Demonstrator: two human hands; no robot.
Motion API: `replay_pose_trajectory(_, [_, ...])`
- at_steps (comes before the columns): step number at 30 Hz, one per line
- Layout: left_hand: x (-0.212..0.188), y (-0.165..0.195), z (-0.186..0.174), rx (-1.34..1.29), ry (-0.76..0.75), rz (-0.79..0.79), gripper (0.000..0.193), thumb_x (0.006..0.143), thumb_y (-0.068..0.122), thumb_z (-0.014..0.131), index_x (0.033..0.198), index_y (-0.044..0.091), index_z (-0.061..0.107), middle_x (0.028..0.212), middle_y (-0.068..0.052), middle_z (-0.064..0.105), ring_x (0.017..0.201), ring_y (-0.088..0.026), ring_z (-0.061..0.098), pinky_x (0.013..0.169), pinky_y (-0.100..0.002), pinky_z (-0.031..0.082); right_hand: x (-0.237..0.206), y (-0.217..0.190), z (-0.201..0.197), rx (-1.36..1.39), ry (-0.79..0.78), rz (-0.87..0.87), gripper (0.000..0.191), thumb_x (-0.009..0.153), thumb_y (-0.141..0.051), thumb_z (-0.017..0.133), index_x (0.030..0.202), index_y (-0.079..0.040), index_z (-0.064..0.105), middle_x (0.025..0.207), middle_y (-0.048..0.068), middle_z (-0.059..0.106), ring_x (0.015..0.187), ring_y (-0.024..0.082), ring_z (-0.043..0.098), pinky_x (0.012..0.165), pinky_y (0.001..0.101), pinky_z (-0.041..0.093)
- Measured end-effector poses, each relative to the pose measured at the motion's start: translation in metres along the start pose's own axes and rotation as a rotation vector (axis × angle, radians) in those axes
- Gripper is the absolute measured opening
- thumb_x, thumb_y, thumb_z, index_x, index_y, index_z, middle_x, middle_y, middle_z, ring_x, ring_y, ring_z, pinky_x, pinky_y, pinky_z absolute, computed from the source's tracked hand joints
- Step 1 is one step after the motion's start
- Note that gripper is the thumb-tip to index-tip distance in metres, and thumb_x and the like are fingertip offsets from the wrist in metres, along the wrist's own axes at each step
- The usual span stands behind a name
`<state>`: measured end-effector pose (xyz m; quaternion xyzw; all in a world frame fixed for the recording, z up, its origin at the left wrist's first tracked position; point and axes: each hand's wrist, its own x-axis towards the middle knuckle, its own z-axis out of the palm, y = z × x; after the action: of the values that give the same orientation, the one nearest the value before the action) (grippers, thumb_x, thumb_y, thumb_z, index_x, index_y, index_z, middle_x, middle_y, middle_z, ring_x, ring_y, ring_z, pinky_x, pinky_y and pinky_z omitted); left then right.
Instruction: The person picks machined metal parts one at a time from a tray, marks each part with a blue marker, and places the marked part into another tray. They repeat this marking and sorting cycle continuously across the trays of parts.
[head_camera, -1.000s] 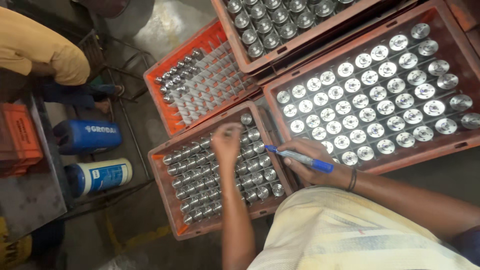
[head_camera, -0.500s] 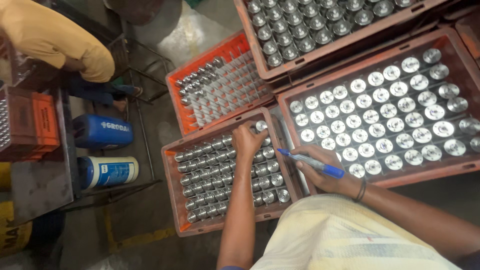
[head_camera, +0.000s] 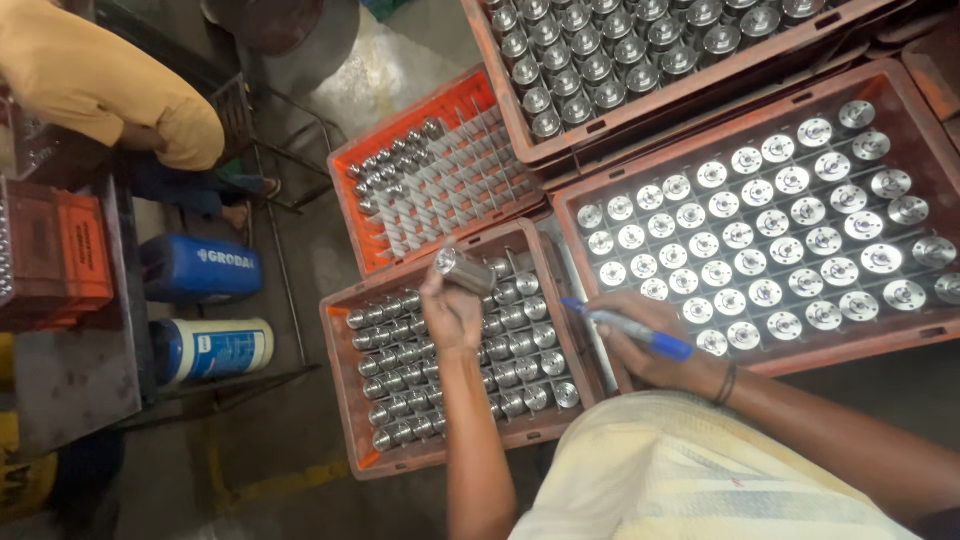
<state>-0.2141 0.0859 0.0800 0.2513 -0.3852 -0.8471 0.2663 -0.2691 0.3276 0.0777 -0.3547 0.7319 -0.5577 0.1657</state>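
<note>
My left hand (head_camera: 450, 310) holds a short silver metal cylinder (head_camera: 462, 270) lifted just above a brown crate (head_camera: 338, 370) packed with several rows of the same cylinders. My right hand (head_camera: 645, 350) grips a blue marker pen (head_camera: 630, 328), its tip pointing left, resting on the near left corner of a larger brown crate (head_camera: 760, 362) whose shiny round metal parts stand upright in rows.
An orange crate (head_camera: 352, 205), partly filled with metal parts, lies behind the near one. A further brown crate (head_camera: 497, 95) of parts sits at the top. Two blue-and-white canisters (head_camera: 205, 268) lie on the floor at left. Another person in a yellow garment (head_camera: 100, 85) sits top left.
My left hand has lifted a metal cylinder out of the near crate, where it was earlier pressed among the parts. The view has shifted slightly left. My right hand still holds the pen.
</note>
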Motion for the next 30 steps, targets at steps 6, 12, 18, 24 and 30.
replay_pose_trajectory(6, [-0.023, -0.065, -0.011, 0.339, 0.103, -0.149, 0.047, 0.105, 0.046, 0.052, 0.122, 0.004, 0.064, 0.099, -0.005, 0.066, 0.085, -0.015, 0.062, 0.071, -0.032, 0.051, 0.004, 0.004, 0.019, -0.064, -0.097, -0.467, 0.026, 0.089, -0.013, 0.066, 0.113, -0.005, 0.065, 0.095, 0.011, 0.071, 0.084, 0.027, 0.069, 0.077, 0.0406, 0.053])
replay_pose_trajectory(12, [-0.036, -0.085, -0.023, 0.293, 0.155, -0.188, 0.048, 0.104, 0.047, 0.052, 0.124, 0.005, 0.064, 0.1, -0.002, 0.069, 0.082, -0.01, 0.064, 0.073, -0.028, 0.054, -0.003, 0.017, 0.023, -0.04, -0.131, -0.312, 0.022, 0.09, -0.014, 0.067, 0.11, -0.005, 0.067, 0.09, 0.011, 0.071, 0.081, 0.026, 0.069, 0.075, 0.04, 0.054])
replay_pose_trajectory(18, [-0.036, -0.077, -0.013, 0.256, 0.033, -0.203, 0.038, 0.099, 0.042, 0.057, 0.115, 0.007, 0.059, 0.084, -0.004, 0.062, 0.065, -0.015, 0.061, 0.051, -0.031, 0.047, -0.005, 0.015, 0.022, 0.012, -0.051, -0.19, 0.024, 0.093, -0.014, 0.064, 0.116, -0.006, 0.065, 0.097, 0.009, 0.072, 0.088, 0.025, 0.072, 0.077, 0.0385, 0.056])
replay_pose_trajectory(24, [-0.033, -0.077, -0.008, 0.097, 0.124, -0.338, 0.027, 0.09, 0.022, 0.058, 0.115, 0.013, 0.052, 0.09, -0.009, 0.071, 0.077, -0.019, 0.071, 0.072, -0.033, 0.06, 0.0, 0.0, 0.017, 0.098, 0.062, -0.123, 0.025, 0.093, -0.013, 0.064, 0.116, -0.005, 0.065, 0.103, 0.011, 0.071, 0.089, 0.026, 0.072, 0.076, 0.0385, 0.057])
replay_pose_trajectory(30, [-0.019, -0.053, 0.0, 0.577, -0.129, -0.043, 0.034, 0.102, 0.038, 0.049, 0.108, 0.006, 0.061, 0.082, -0.012, 0.072, 0.071, -0.024, 0.068, 0.065, -0.035, 0.054, 0.005, -0.004, 0.012, 0.011, -0.098, -0.154, 0.022, 0.092, -0.013, 0.067, 0.113, -0.007, 0.068, 0.093, 0.009, 0.072, 0.083, 0.023, 0.071, 0.074, 0.0365, 0.054])
